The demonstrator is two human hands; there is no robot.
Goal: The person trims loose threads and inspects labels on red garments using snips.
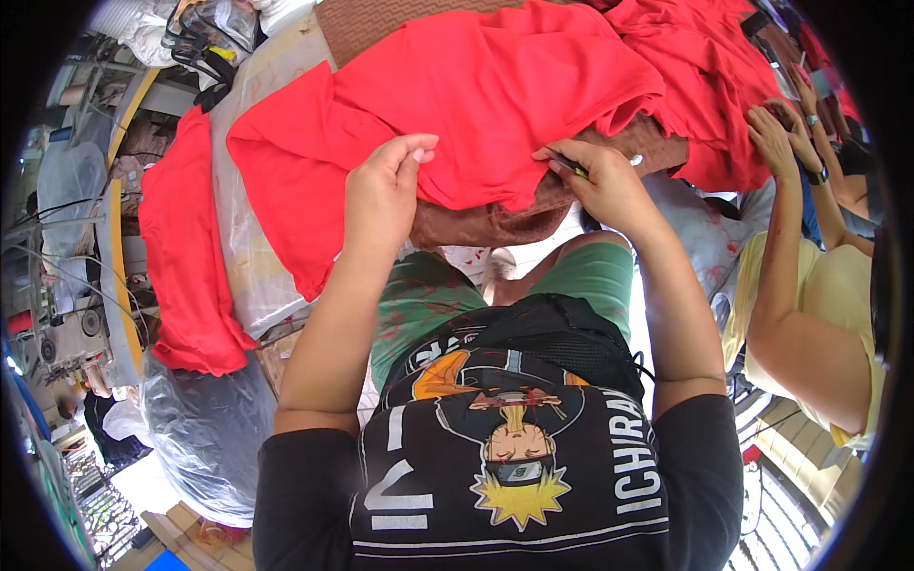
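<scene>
A large piece of red fabric point(476, 105) lies in loose folds in front of me over a brown textured cloth point(476, 226). My left hand point(388, 179) is above its near edge, with thumb and fingers pinched together; whatever they hold is too small to make out. To the right, my right hand point(600, 179) is closed around a small dark tool point(568, 167) with a yellow-green part, mostly hidden by the fingers. The fingertips of this hand reach the red fabric's near edge.
Another red piece point(186, 257) hangs at the left beside a plastic-wrapped surface point(249, 190). A co-worker in yellow handles red cloth point(709, 86) at the right, their hands point(776, 138) close by. A clear plastic bag point(205, 438) bulges at lower left; a sewing machine point(76, 333) stands beyond.
</scene>
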